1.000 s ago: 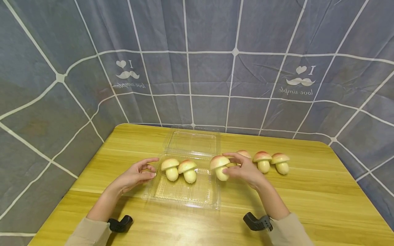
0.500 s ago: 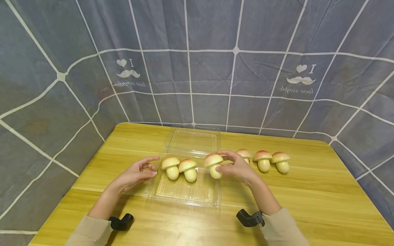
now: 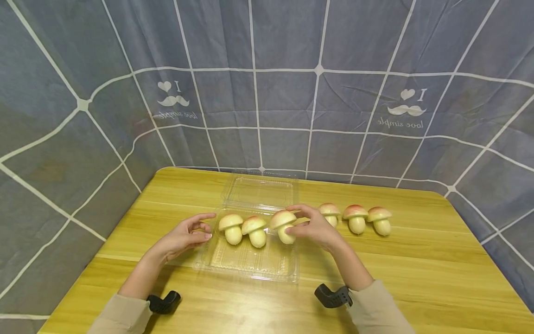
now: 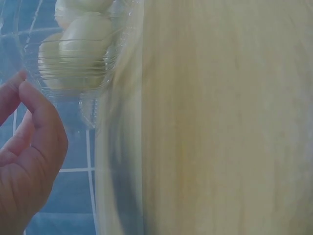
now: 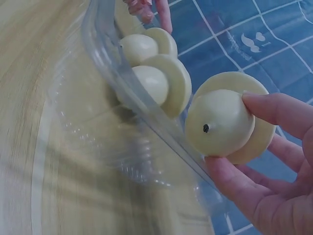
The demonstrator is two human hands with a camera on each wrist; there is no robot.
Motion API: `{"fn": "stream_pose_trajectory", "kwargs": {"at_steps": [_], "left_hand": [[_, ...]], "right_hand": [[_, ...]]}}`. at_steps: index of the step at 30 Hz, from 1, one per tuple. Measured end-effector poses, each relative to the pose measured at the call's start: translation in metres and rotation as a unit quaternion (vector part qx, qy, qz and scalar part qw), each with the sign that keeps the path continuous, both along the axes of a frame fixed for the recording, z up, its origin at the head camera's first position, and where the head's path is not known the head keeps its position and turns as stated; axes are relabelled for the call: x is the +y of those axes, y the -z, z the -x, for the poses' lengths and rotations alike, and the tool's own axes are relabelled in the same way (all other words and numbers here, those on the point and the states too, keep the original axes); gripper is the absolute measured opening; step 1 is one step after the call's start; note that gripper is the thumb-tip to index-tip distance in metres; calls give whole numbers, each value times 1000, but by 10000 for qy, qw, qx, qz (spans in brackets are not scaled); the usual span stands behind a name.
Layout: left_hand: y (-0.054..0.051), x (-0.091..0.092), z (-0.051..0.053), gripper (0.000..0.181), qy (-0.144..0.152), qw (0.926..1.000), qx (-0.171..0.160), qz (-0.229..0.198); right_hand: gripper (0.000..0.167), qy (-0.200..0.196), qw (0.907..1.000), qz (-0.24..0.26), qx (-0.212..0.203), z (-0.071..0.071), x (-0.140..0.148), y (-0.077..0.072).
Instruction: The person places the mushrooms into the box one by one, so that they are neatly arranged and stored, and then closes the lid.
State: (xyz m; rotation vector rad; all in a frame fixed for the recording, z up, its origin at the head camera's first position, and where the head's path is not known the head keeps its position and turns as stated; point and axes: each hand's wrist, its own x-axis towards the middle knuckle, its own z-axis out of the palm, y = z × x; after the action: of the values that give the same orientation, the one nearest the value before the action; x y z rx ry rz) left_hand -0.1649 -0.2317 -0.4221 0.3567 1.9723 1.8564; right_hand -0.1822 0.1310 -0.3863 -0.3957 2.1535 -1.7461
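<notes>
Right fingers curled and closed to the mushroom's width: on my remote feed, the person's right hand (image 3: 313,227) grips a mushroom-shaped piece (image 3: 283,225), thumb on its rounded stem, above the right side of a clear plastic box (image 3: 233,257). In the right wrist view I see a small dark mark (image 5: 206,128) on the end of that stem. I cannot tell whether the piece touches the box floor.

The left hand (image 3: 183,239) is at the box's left edge, fingers bent and parted from the thumb, with nothing gripped that I can see; whether they touch the rim I cannot tell. Between the hands, inside the box, lie two more pieces, the outer one (image 3: 231,227) nearest the left fingers and the inner one (image 3: 255,232) just beside the gripped mushroom, all three with stems toward the person. The box's lid (image 3: 260,190) lies folded back on the far side.

Beyond the right hand, I count three further pieces in a row on the wood-grain bench (image 3: 417,260): a near one (image 3: 329,211) partly hidden by the hand, a redder-capped one (image 3: 355,218) and an end one (image 3: 380,220). A grey-blue curtain (image 3: 288,102) with white lines hangs behind
</notes>
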Motion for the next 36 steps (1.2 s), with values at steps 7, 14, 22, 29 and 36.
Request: {"fn": "stream_pose_trajectory", "kwargs": {"at_steps": [7,14,22,29,36], "left_hand": [[1,-1,1,66,-1,10000,-32,-7],[-1,-1,1,66,23,10000,-44,16],[2,-1,1,66,50,10000,-46,-55],[2,-1,2,66,57,10000,-32,-66],[1,-1,1,67,34,9999,-71,-78]], "right_hand": [[56,-21,9997,-255,59,2,-7,-2],[54,110,9957,-852,356,3,-15,-5],[52,325,9840,-1636,626,2,-27,-9],[52,391,9763,-1947,863,1,-31,-10],[52,360,9608,-2379,1379,-4,-37,-11]]}}
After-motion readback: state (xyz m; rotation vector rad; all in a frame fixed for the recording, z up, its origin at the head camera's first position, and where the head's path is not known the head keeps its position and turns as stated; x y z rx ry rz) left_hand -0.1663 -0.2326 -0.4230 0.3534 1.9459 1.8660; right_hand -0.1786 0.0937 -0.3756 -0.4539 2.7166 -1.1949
